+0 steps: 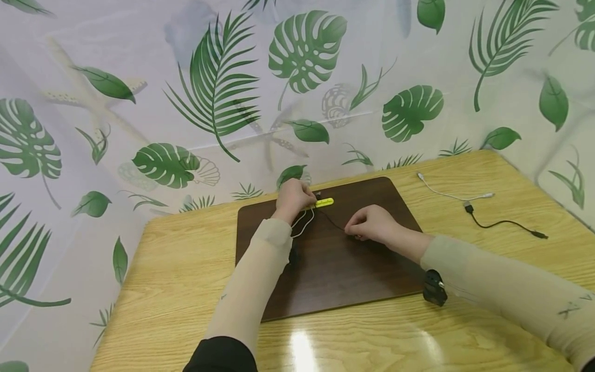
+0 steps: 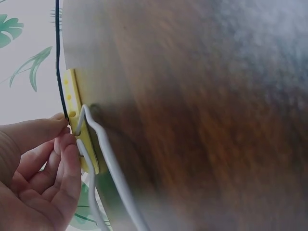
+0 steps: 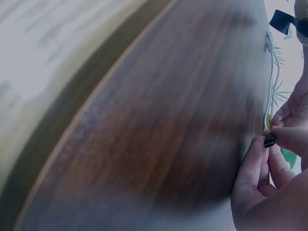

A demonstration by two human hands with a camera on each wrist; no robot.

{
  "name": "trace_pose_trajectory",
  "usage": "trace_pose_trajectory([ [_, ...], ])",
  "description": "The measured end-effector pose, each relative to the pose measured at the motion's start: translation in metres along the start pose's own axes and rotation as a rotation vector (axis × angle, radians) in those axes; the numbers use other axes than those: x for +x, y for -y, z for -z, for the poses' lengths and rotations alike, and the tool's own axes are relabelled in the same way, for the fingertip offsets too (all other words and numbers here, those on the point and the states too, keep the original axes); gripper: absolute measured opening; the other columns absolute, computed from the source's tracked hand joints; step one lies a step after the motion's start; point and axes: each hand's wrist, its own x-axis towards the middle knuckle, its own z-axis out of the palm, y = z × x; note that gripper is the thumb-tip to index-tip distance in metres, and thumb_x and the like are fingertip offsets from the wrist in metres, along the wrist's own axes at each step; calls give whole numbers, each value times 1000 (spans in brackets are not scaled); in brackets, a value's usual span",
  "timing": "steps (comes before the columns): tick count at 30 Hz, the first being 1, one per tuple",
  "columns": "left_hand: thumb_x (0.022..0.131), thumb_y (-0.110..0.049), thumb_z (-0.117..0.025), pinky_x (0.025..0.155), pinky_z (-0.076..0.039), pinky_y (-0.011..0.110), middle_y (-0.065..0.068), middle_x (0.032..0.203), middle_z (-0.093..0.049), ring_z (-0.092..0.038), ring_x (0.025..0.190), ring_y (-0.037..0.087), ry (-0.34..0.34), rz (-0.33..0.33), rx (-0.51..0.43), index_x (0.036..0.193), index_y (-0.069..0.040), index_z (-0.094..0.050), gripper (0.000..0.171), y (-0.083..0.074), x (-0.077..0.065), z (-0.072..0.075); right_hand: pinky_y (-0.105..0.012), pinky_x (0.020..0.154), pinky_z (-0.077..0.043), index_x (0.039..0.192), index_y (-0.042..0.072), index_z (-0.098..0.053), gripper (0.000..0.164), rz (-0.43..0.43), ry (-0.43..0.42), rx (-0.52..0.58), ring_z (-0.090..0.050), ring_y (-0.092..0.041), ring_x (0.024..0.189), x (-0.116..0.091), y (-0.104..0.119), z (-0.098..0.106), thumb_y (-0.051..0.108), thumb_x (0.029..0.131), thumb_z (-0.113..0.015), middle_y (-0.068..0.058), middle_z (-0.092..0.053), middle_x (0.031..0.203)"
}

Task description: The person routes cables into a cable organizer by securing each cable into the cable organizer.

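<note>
Grip: left hand and right hand both pinching a thin black cable.
Left has it against a yellow cable holder at the brown board's far edge, white cable in the slots; right has its black plug, over the board. Pale wood-grain worktop beneath (glossy, glare in front); spare white lead and black lead at right. Leaf-print wall covering behind.
</note>
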Motion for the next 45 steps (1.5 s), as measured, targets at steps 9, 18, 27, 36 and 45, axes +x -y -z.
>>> trace_pose_trajectory([
  [9, 96, -14, -80, 88, -64, 42, 6, 100, -83, -75, 96, 26, -12, -25, 62, 89, -8, -86, 11, -2, 0, -1, -30, 76, -64, 103, -4, -81, 18, 0, -4, 4, -69, -9, 78, -3, -4, 3, 11, 98, -72, -13, -78, 101],
  [18, 95, -17, -82, 88, -65, 40, 4, 97, -83, -76, 94, 24, -30, -22, 128, 89, -10, -86, 10, -5, 0, -5, -31, 76, -64, 102, -4, -81, 18, -7, -1, -10, -69, -11, 79, -4, -5, 5, 10, 98, -71, -14, -78, 100],
  [27, 96, -17, -81, 91, -64, 40, 2, 97, -83, -76, 95, 23, -15, -43, 206, 88, -11, -85, 11, -6, 3, -7, -29, 75, -63, 102, -4, -81, 17, -7, -3, -1, -68, -10, 78, -4, -6, 5, 10, 98, -72, -13, -78, 101],
  [36, 96, -10, -76, 78, -64, 36, 2, 88, -80, -72, 79, 19, -35, -130, 363, 78, -12, -79, 19, -11, -1, -5, -27, 73, -62, 101, -3, -81, 16, -10, -9, -1, -67, -9, 77, -2, -3, 4, 10, 97, -72, -11, -79, 98],
  [45, 104, -13, -66, 48, -34, 26, -4, 51, -39, -36, 51, 12, -46, -155, 409, 55, -17, -43, 55, -20, -2, -6, -30, 75, -63, 103, -4, -80, 17, 14, 9, -27, -70, -13, 80, -6, 2, 6, 10, 99, -71, -15, -78, 100],
])
